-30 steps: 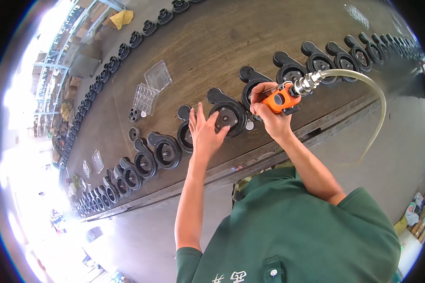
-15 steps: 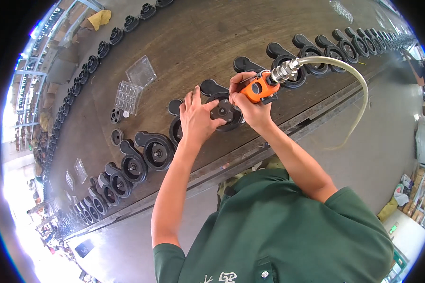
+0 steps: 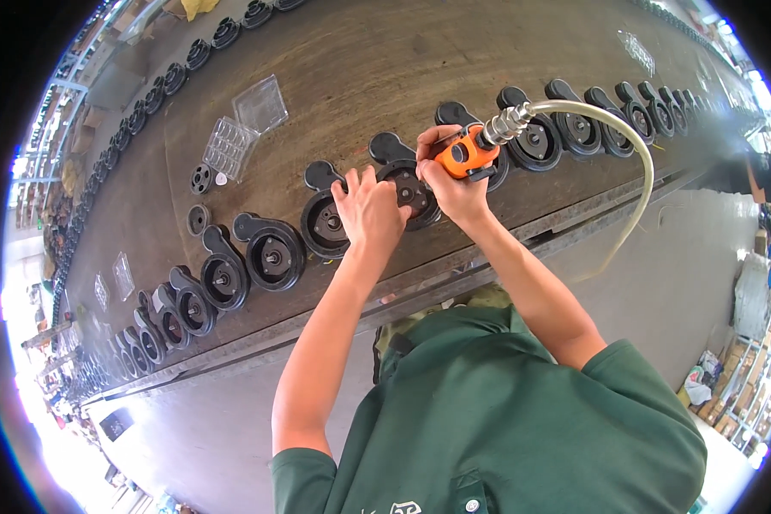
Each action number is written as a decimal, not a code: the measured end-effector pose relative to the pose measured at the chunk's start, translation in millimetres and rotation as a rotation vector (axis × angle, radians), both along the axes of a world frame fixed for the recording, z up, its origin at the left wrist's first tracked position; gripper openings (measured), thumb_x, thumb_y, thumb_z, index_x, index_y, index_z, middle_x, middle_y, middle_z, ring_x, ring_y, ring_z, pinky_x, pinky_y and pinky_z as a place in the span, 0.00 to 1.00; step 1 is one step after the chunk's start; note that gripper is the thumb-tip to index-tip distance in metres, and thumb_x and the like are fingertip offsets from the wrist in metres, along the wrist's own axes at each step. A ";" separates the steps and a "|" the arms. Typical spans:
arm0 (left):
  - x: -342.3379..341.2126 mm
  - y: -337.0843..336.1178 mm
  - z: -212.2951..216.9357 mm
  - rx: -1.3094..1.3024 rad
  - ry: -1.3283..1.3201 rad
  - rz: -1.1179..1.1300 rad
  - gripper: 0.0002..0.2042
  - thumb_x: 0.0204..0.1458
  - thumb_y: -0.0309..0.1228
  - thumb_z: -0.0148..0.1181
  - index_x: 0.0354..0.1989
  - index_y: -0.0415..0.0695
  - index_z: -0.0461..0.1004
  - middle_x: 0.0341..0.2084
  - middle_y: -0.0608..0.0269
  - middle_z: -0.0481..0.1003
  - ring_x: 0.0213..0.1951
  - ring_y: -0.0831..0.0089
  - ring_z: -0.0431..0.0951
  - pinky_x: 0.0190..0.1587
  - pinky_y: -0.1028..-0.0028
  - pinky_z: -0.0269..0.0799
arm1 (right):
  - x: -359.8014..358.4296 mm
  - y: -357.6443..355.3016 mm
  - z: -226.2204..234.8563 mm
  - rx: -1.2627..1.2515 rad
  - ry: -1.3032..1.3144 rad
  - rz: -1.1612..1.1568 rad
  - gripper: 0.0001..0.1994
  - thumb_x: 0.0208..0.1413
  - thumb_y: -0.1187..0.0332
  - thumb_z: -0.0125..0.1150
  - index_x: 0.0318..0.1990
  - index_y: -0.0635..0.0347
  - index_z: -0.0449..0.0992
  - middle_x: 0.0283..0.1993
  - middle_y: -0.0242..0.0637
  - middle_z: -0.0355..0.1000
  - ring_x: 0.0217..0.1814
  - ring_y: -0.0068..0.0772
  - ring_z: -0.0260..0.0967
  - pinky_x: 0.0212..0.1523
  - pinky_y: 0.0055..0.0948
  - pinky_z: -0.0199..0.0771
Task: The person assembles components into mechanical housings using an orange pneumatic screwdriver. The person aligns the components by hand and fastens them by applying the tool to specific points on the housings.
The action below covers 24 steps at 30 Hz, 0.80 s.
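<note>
The casing [image 3: 409, 186] lies on the counter [image 3: 334, 120] between your hands. Your left hand [image 3: 371, 210], fingers spread and half-bent, meets its left side, grip unclear; your right hand [image 3: 452, 187] encloses the orange tool [image 3: 469, 154]. Brace the casing; keep the tool square.

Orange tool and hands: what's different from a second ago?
The right hand moved left, bringing the orange tool closer to the round black part. The left hand drew its thumb and fingers closer together. The right hand kept its hold; the clear tray stayed put.
</note>
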State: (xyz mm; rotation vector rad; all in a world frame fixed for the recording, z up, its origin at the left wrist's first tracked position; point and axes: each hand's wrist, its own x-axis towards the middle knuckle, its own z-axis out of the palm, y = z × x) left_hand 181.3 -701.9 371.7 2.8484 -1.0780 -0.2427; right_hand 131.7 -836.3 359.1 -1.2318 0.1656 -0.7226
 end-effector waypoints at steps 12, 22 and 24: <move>-0.5 0.3 -5.9 -0.001 -0.012 0.011 0.16 0.41 0.41 0.76 0.38 0.48 0.86 0.46 0.57 0.77 0.54 0.58 0.72 0.57 0.56 0.62 | 27.8 -6.9 15.4 0.018 -0.080 0.039 0.11 0.48 0.86 0.59 0.40 0.69 0.75 0.32 0.35 0.75 0.30 0.20 0.73 0.31 0.21 0.75; 2.1 -3.6 0.0 0.069 0.018 0.023 0.16 0.40 0.42 0.77 0.38 0.50 0.86 0.43 0.61 0.78 0.53 0.60 0.73 0.54 0.57 0.65 | 32.8 -8.7 9.1 0.017 -0.069 0.032 0.11 0.47 0.85 0.58 0.40 0.69 0.75 0.31 0.35 0.74 0.29 0.21 0.72 0.30 0.22 0.75; 3.5 -3.5 -2.0 0.077 0.001 0.012 0.17 0.40 0.42 0.78 0.38 0.50 0.86 0.43 0.61 0.78 0.52 0.60 0.73 0.54 0.57 0.65 | 33.3 -9.7 9.1 0.024 -0.068 0.037 0.11 0.47 0.85 0.59 0.39 0.69 0.75 0.31 0.35 0.74 0.28 0.21 0.72 0.30 0.22 0.75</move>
